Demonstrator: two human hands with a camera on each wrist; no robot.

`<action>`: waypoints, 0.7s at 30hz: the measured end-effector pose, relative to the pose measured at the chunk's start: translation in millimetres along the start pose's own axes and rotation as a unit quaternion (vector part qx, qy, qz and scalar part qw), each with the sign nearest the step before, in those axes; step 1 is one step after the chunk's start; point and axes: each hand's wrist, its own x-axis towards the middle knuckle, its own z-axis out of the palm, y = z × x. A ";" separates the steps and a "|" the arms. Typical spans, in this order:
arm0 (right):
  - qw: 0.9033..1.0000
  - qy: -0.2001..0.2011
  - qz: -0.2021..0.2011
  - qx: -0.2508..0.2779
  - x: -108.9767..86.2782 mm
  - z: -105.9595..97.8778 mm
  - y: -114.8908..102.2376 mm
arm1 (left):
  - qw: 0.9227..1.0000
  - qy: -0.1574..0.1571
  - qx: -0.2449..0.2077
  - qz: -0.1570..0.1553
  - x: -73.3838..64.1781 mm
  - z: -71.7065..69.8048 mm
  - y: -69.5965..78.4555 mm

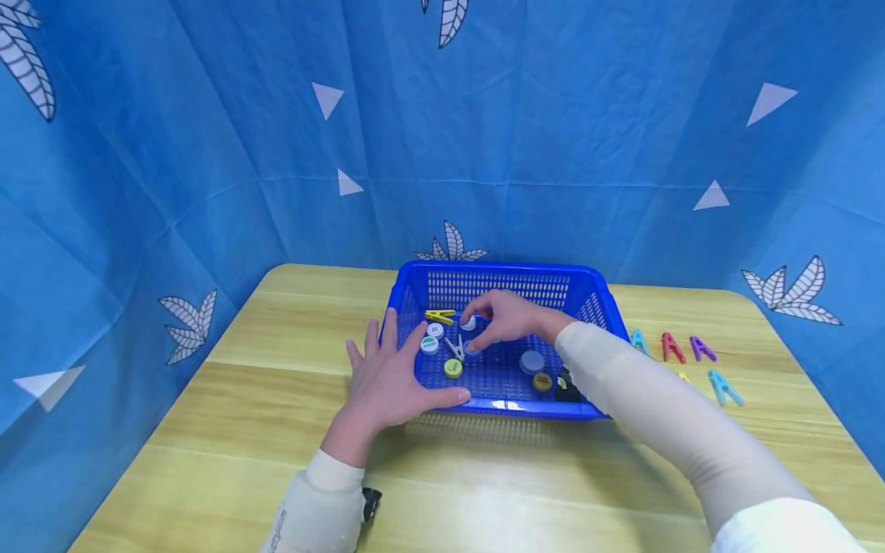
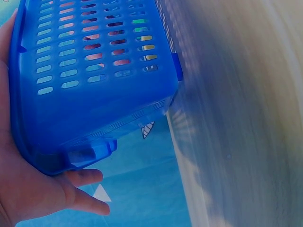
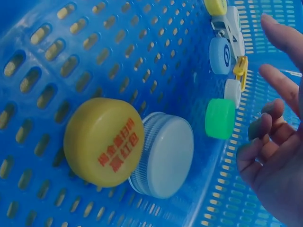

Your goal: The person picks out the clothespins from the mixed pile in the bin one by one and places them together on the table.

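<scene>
Inside the blue plastic basket (image 1: 484, 405), my right hand (image 1: 510, 316) reaches down with thumb and index finger apart around some bottle caps. A white bottle cap (image 1: 468, 323) sits by the index fingertip, and a light blue cap (image 3: 220, 56) lies by the thumb. No object shows between the fingers. Spread over the basket's left front corner, my left hand (image 1: 387, 380) touches the rim. Between the hands lie a grey clothespin (image 1: 455, 348), a yellow clothespin (image 1: 439, 316), a yellow cap (image 1: 452, 369) and two white caps (image 1: 429, 345). A green cap (image 3: 220, 118) is near the right hand.
In the basket's right part are a clear cap (image 1: 531, 362), a dark yellow cap (image 1: 542, 382) and a black object (image 1: 567, 386). Right of the basket, a red clothespin (image 1: 672, 347), a purple clothespin (image 1: 703, 348) and a light blue clothespin (image 1: 724, 387) lie on the wooden table (image 1: 276, 369).
</scene>
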 end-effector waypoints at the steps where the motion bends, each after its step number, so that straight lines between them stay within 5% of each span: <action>1: 1.000 -0.002 0.000 -0.006 0.7 0.7 0.1 | 1.000 0.001 0.000 0.001 0.0 0.3 -0.3; 21: 0.992 0.011 -0.042 -0.116 10.8 15.4 3.0 | 1.000 0.005 0.004 0.005 -2.2 0.0 -0.2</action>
